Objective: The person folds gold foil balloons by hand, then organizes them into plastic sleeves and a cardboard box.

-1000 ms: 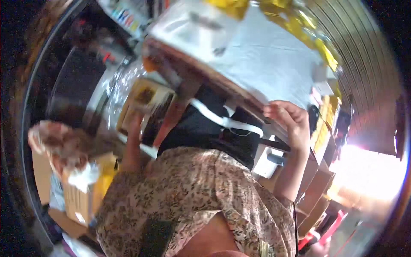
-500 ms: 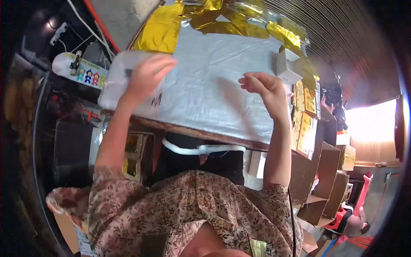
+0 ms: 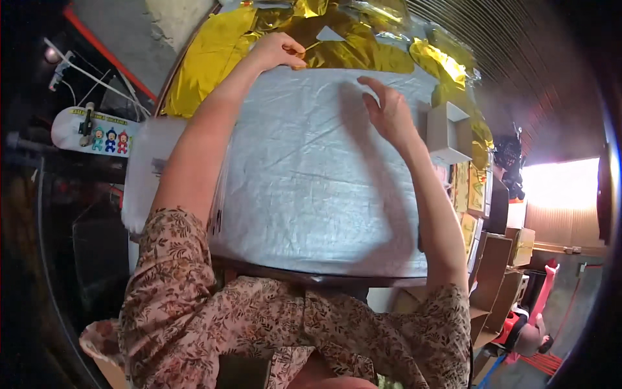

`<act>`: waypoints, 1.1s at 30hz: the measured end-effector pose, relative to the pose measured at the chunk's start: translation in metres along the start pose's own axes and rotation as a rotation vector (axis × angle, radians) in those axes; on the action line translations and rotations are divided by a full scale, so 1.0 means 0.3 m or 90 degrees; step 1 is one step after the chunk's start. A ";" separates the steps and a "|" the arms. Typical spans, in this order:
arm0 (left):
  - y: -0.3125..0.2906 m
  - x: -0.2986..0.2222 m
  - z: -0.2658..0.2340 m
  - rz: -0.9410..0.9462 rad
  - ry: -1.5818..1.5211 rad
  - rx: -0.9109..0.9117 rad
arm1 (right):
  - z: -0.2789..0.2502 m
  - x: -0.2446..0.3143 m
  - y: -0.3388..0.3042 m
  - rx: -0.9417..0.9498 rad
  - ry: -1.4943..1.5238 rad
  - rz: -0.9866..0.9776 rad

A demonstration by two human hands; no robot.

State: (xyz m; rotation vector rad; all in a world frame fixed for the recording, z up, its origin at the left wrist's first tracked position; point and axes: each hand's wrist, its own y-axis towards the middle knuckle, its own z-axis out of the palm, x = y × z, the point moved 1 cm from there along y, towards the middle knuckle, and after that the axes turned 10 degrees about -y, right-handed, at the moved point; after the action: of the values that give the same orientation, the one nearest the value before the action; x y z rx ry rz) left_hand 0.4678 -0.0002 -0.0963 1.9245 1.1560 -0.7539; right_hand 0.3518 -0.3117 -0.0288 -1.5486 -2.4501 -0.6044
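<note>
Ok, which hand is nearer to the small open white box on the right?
The right. The right hand is just left of the open white box, not touching it; the left hand is much farther left, at the gold foil.

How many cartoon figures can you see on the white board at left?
3 in a row on the board: green figure leftmost, blue figure in the middle, red figure rightmost. More may be hidden behind the plastic.
</note>
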 end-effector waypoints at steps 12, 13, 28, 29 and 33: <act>0.069 0.008 -0.018 -0.173 0.047 0.022 | 0.302 -0.035 0.425 -0.064 0.072 0.003; 0.092 -0.018 -0.008 -0.169 0.044 0.027 | 0.323 -0.082 0.432 -0.104 0.038 -0.073; 0.131 -0.117 0.000 -0.121 0.077 0.118 | 0.401 -0.010 0.464 -0.165 0.036 -0.033; 0.102 -0.095 -0.006 -0.101 0.016 0.076 | 0.397 0.008 0.454 -0.174 0.066 -0.038; 0.051 -0.070 -0.012 0.002 0.122 -0.034 | 0.415 -0.052 0.488 -0.240 0.127 -0.034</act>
State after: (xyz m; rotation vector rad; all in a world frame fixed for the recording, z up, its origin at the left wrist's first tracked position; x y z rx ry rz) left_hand 0.4733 -0.0114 -0.0733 1.9868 1.2751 -0.5401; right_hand 0.4977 -0.2161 -0.1114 -1.4591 -2.3270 -1.2267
